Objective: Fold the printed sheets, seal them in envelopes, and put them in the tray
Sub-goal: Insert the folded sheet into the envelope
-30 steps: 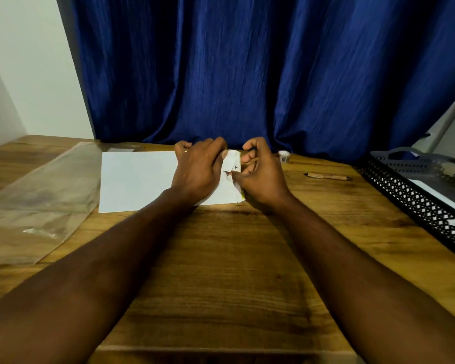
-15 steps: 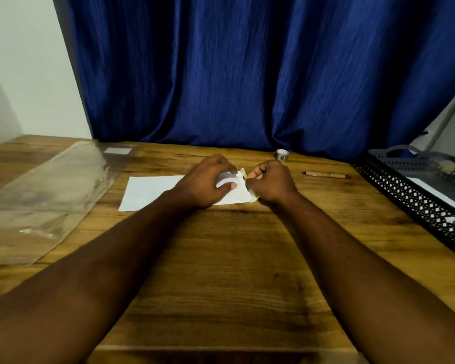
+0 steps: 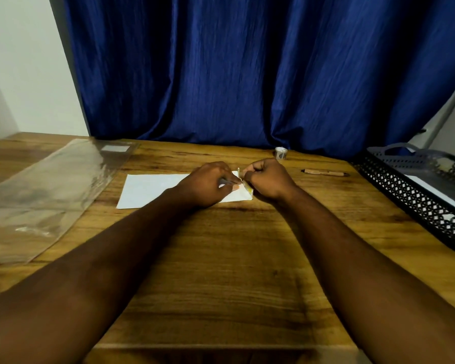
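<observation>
Center frame: left hand (image 3: 208, 186) is pinching white envelope (image 3: 153, 190) at its right end; right hand (image 3: 269, 179) is pinching yellow strip (image 3: 248, 189) there.

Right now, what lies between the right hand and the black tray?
The head view shows only a brown pen on the bare table between the right hand and the tray.
</observation>
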Demonstrator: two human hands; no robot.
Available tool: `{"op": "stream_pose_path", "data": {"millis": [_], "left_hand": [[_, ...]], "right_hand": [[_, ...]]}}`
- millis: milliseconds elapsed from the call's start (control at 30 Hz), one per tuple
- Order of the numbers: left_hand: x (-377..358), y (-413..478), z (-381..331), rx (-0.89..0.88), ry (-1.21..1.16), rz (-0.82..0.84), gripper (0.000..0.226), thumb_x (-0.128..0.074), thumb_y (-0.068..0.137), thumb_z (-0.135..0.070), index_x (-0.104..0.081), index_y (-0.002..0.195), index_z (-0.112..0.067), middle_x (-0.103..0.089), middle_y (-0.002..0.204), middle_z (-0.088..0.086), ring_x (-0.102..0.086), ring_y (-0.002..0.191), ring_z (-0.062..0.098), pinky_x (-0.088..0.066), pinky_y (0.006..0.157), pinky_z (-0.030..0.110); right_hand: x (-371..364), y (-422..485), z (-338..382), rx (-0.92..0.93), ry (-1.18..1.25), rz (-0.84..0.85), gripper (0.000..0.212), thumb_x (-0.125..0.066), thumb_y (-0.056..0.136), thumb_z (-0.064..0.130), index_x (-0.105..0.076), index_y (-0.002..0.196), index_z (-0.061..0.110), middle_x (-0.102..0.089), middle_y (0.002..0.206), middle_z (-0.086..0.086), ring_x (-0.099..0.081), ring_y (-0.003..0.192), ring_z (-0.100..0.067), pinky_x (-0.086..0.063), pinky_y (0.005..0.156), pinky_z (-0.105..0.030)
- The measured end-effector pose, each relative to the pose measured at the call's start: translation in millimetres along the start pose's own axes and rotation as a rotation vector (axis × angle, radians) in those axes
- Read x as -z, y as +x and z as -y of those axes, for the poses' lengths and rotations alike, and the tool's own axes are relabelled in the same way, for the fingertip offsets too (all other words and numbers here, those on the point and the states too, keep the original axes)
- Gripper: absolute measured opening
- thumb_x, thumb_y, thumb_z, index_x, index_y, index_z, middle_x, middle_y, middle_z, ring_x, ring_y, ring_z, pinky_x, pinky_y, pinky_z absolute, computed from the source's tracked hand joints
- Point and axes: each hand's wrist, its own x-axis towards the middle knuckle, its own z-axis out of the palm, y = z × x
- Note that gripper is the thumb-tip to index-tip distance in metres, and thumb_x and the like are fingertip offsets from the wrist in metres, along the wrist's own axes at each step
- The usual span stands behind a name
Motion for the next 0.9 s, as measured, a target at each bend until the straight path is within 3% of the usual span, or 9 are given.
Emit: {"op": "stream_pose_path", "data": {"millis": [67,200,333,467,600,767,900], "left_hand": [[1.1,-0.6,-1.1,-0.014,-0.004,0.002,0.03,-0.066,0.1,-0.042,-0.076,0.127,-0.033,-0.064,0.133,-0.007,-0.055,0.122,0.01,-0.047,0.106,0.038],[-0.4,-0.5,-3.4,0.003,-0.044,-0.012,0.027,-0.069,0.098,-0.04,-0.077,0.122,-0.028,-0.065,0.129,-0.006,-0.057,0.121,0.012,-0.046,0.106,0.037],[-2.2,-1.4,-0.9,0.057,-0.058,-0.044,0.022,-0.071,0.096,-0.042,-0.063,0.111,-0.027,-0.063,0.119,-0.008,-0.055,0.112,0.015,-0.049,0.099,0.041],[-2.6,-1.3,0.5,0.0,-0.016,0.013,0.034,-0.063,0.1,-0.047,-0.061,0.132,-0.035,-0.06,0.135,-0.011,-0.053,0.125,0.013,-0.046,0.107,0.046],[-0.6,-0.5,1.2,0.012,0.071,0.07,0.045,-0.049,0.102,-0.055,-0.063,0.14,-0.035,-0.057,0.143,-0.011,-0.05,0.132,0.014,-0.042,0.111,0.055],[1.7,1.4,-4.0,0.052,0.206,0.131,0.047,-0.044,0.108,-0.041,-0.049,0.154,-0.035,-0.04,0.16,-0.008,-0.033,0.148,0.017,-0.025,0.117,0.049],[3.3,1.7,-7.1,0.081,0.209,0.095,0.046,-0.045,0.108,-0.042,-0.053,0.152,-0.033,-0.042,0.16,-0.007,-0.035,0.148,0.016,-0.027,0.116,0.048]], "right_hand": [[0.8,-0.1,-1.1,0.018,0.036,0.042,0.024,-0.062,0.1,0.012,-0.082,0.09,0.02,-0.078,0.086,0.004,-0.069,0.076,-0.014,-0.053,0.064,-0.034],[7.2,3.2,-9.3,0.089,0.054,0.113,0.022,-0.065,0.098,0.003,-0.079,0.103,0.021,-0.081,0.095,0.0,-0.077,0.092,-0.024,-0.064,0.074,-0.041],[11.0,3.2,-15.5,0.17,0.063,0.136,0.025,-0.075,0.092,0.001,-0.073,0.111,0.017,-0.082,0.094,-0.001,-0.078,0.088,-0.013,-0.058,0.071,-0.028],[9.9,3.7,-16.5,0.214,0.055,0.165,0.033,-0.082,0.087,0.001,-0.068,0.114,0.015,-0.083,0.091,0.0,-0.079,0.089,-0.01,-0.062,0.08,-0.03],[13.8,4.8,-16.0,0.24,0.057,0.216,0.03,-0.083,0.084,-0.003,-0.071,0.107,0.012,-0.083,0.091,-0.003,-0.08,0.086,-0.017,-0.06,0.076,-0.033],[26.0,4.2,-17.4,0.219,0.115,0.361,0.03,-0.088,0.08,-0.006,-0.073,0.104,0.001,-0.082,0.093,-0.013,-0.08,0.095,-0.029,-0.064,0.088,-0.046],[34.3,2.8,-17.0,0.17,0.145,0.486,0.029,-0.088,0.077,-0.008,-0.074,0.1,0.002,-0.081,0.096,-0.018,-0.079,0.097,-0.029,-0.063,0.095,-0.05]]}}
